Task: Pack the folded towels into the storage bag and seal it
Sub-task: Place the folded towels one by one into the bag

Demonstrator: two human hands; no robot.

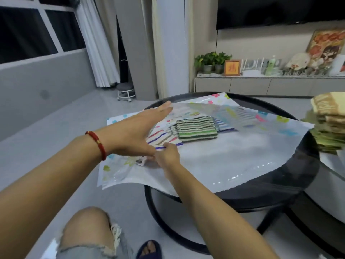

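1. Storage bag (214,156) lies flat on the round black desk (291,191); its left and near edges overhang the rim.
2. Left hand (138,128) flat, fingers straight, pressing on the bag's left side.
3. Right hand (167,156) pinches the near edge of a striped towel (162,138) at the bag.
4. Green-striped towel (196,128) sits just beside it, mid-bag.
5. Towel stack (328,124) at the right edge, apart from the bag.

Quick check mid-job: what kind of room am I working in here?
Most likely a home living room: a wall-mounted TV above a low media cabinet with potted plants, and a round black coffee table holding the storage bag.
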